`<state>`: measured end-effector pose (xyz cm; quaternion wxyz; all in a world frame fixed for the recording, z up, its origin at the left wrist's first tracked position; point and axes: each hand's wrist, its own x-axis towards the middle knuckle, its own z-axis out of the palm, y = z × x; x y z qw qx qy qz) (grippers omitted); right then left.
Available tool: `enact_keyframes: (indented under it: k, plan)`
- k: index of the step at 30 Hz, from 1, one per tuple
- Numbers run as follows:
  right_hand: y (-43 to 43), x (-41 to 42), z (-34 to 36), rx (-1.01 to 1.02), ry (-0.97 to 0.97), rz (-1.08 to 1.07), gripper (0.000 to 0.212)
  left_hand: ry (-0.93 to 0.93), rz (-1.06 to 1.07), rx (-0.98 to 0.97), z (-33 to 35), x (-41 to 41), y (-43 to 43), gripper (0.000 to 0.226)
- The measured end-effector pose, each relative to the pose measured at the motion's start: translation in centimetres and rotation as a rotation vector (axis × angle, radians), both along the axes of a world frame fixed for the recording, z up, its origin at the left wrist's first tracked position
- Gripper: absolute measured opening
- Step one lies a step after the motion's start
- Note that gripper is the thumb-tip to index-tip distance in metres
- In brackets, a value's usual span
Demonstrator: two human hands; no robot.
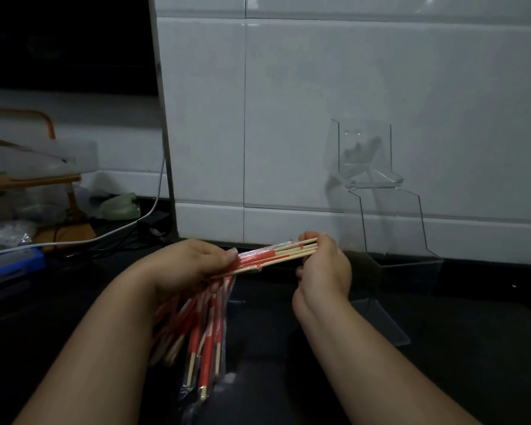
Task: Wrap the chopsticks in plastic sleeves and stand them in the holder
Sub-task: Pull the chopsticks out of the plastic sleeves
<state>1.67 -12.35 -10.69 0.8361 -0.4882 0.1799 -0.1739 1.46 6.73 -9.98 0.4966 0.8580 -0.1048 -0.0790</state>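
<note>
The fingers (pixel 307 236) of the right hand (pixel 327 268) are curled over the bare wooden ends of a few chopsticks (pixel 298 252), pinching them against the palm side; the back of that hand faces the camera, so the thumb is hidden. The left hand (pixel 190 265) is closed round the other end, its thumb tip pressed on a clear plastic sleeve (pixel 256 256) printed with red; the sticks run nearly level between the two hands, part inside the sleeve and part bare. Below the left hand a bundle of red-and-clear sleeved chopsticks (pixel 204 335) fans downward toward the person; whether the left hand also holds it or it lies on the counter (pixel 442 378) cannot be told. The counter is dark. Behind and to the right of the right hand stands a clear acrylic holder (pixel 377 180), upright against the white tiled wall (pixel 288 118), well apart from the sticks. At far left lie a white cable (pixel 120 232), a blue box (pixel 11 265), a pale green object (pixel 121 207) and a wooden rack (pixel 43 180).
</note>
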Motion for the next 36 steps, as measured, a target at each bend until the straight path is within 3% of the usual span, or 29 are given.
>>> enact_keyframes:
  k: [5,10,14,17,20,23,28,32,36]
  plan:
    - [-0.4,0.2,0.0,0.02,-0.02,-0.045,0.029,0.071,0.188,-0.094,0.5,-0.4,0.9,0.039]
    - [-0.6,0.2,0.3,0.06,-0.081,-0.032,0.025,-0.019,0.4,-0.32,0.1,0.6,0.4,0.023]
    - [0.0,-0.4,0.4,0.129,-0.154,0.169,0.011,-0.036,0.37,-0.234,-0.3,0.9,0.1,0.028]
    - [0.4,-0.9,0.4,0.126,-0.215,0.302,0.017,-0.038,0.329,-0.191,-0.8,1.3,-0.1,0.032]
    - [0.3,-1.1,0.4,-0.117,-0.244,0.228,0.031,-0.06,0.335,-0.178,-1.0,1.7,-0.2,0.035]
    - [-0.1,-1.1,0.6,-0.337,-0.375,0.024,0.041,-0.135,0.482,-0.232,-1.1,1.7,-0.1,0.034]
    - [-0.4,-1.5,0.9,-0.431,-0.592,-0.201,0.045,-0.378,0.862,-0.119,-0.7,2.0,0.7,0.033]
    - [-0.7,-1.9,1.0,-0.572,-0.494,-0.042,0.054,-0.48,0.897,-0.034,-0.3,1.7,1.2,0.037]
    - [-1.0,-1.4,0.8,-0.814,-0.299,0.203,0.045,-0.403,0.837,0.227,-0.5,1.7,1.4,0.031]
